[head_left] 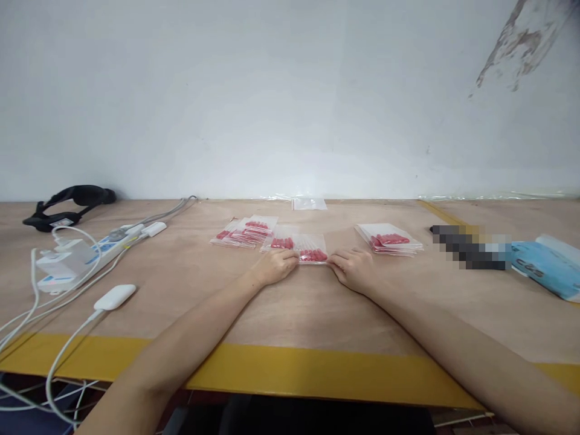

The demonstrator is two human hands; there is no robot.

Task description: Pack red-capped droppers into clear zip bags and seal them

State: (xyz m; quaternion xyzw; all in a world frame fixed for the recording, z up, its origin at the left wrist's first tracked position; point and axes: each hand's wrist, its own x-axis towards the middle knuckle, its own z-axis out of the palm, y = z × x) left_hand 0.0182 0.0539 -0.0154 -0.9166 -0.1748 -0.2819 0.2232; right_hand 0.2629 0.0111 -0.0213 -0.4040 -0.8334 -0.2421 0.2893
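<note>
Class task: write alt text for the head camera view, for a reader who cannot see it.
Two bare hands, the left hand and the right hand, pinch the ends of a clear bag of red pieces flat on a wooden table. More filled bags lie in a left pile and a right stack; a power strip with white cables sits far left.

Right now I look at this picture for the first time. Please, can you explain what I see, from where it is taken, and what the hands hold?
No machine here: a person works with two bare hands. The one picture comes from a camera on the person's head, looking forward and down. The left hand and right hand pinch the two ends of a small clear bag of red pieces lying on the wooden table. More such bags lie in a spread pile behind on the left and a stack on the right. On the far left are a power strip with chargers and a black strap.
</note>
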